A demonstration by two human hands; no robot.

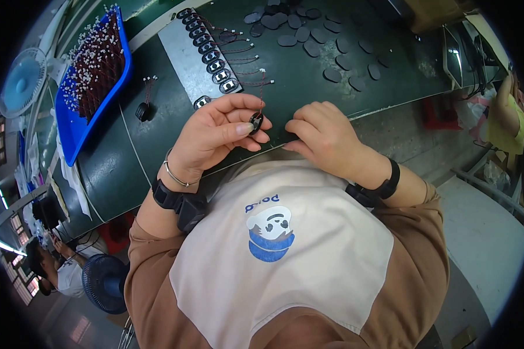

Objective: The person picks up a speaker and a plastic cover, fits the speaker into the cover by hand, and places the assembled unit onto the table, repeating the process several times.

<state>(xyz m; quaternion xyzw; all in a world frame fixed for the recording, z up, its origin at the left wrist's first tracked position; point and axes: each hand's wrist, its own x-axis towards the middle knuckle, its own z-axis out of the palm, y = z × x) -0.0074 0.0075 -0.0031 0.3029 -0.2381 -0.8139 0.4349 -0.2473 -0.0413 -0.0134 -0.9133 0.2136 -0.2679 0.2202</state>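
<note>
My left hand (215, 134) pinches a small black oval speaker part (255, 122) between thumb and fingers, a thin red wire trailing up from it. My right hand (323, 136) rests just to the right at the bench's near edge, fingers curled down; whether anything is in it is hidden. Beyond the hands, a row of several like speaker parts with wires (211, 53) lies on a grey metal strip (180, 55). Several flat dark oval pads (323, 41) are scattered farther right on the dark green bench (157, 116).
A blue tray (93, 75) heaped with small wired parts sits at the left. One loose speaker part (142, 110) lies near it. A fan (22, 81) stands far left, another fan (105, 282) below. Other people are at the lower left and right edges.
</note>
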